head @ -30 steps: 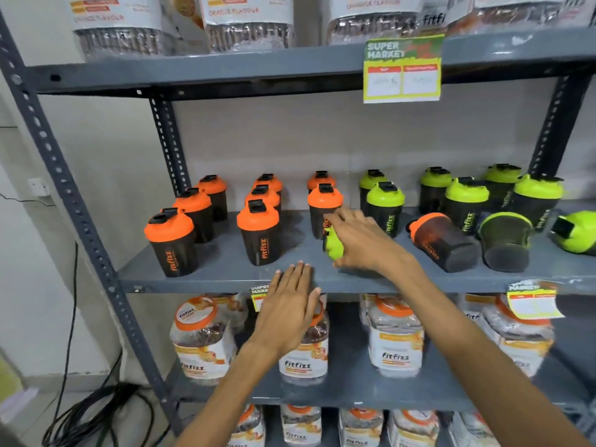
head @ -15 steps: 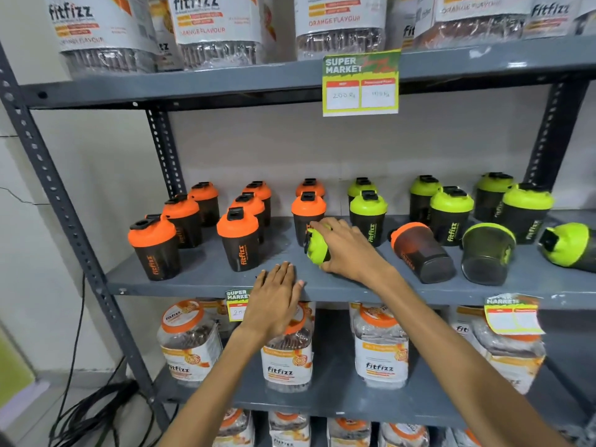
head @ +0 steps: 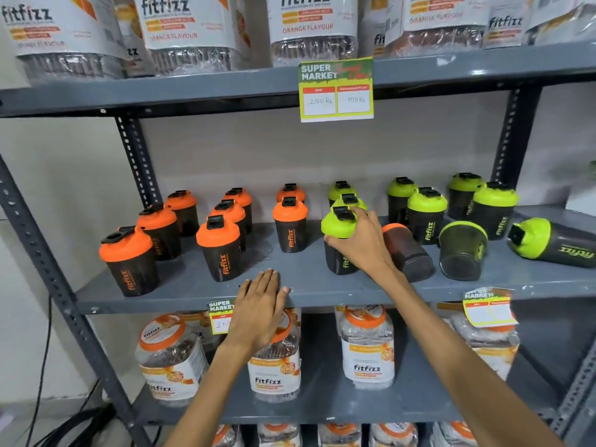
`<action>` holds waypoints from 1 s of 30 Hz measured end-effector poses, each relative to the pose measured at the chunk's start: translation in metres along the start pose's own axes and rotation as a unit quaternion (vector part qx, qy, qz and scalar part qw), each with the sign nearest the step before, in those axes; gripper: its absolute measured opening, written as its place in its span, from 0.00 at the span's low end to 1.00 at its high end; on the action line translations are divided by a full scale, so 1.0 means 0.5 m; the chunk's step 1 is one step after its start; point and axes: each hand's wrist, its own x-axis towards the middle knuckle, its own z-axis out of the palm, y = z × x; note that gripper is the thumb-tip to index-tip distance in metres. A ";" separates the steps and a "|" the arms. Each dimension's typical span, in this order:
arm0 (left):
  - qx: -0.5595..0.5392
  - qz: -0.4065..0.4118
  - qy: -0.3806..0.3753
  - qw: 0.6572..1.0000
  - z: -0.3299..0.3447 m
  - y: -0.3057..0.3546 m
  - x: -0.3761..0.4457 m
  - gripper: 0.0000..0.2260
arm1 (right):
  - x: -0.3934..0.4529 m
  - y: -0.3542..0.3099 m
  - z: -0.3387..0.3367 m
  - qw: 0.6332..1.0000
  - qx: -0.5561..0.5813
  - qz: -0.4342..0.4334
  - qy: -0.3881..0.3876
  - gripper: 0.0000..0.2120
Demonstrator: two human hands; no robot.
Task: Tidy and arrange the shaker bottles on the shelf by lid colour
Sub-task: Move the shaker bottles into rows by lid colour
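Raised upright since the earlier frame, green-lidded shaker (head: 338,240) stands gripped by right hand (head: 362,245). Left hand (head: 259,309) lies open, flat on shelf (head: 180,290) edge.

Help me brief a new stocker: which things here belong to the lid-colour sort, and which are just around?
Job:
- green-lid shaker held in right hand
- upright orange-lid shakers
- toppled orange-lid shaker
- lying green-lid shaker
- middle shelf

Just around:
- Fitfizz jars
- price tag
- left hand
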 end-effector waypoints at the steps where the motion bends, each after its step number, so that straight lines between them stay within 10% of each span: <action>1: -0.002 0.000 -0.002 1.000 0.000 -0.001 0.000 0.33 | -0.003 0.002 0.002 1.000 -0.003 0.004 -0.001 0.39; 8: -0.009 0.000 0.003 1.000 0.003 -0.003 0.000 0.34 | -0.009 -0.004 -0.016 0.998 -0.030 0.006 -0.047 0.48; 14: -0.008 0.000 0.006 1.000 0.007 -0.002 0.001 0.36 | 0.024 0.015 -0.135 0.990 -0.122 -0.017 0.076 0.30; 18: -0.007 -0.004 0.007 1.000 0.008 -0.003 0.001 0.36 | 0.057 0.033 -0.192 0.938 -0.261 0.163 -0.160 0.34; 22: -0.007 -0.008 0.008 1.000 0.008 0.000 0.000 0.36 | 0.056 0.040 -0.162 0.911 -0.285 0.192 -0.228 0.46; 30: -0.013 -0.007 0.004 1.000 0.005 -0.001 -0.002 0.36 | 0.019 0.088 -0.140 0.946 -0.198 0.229 -0.119 0.42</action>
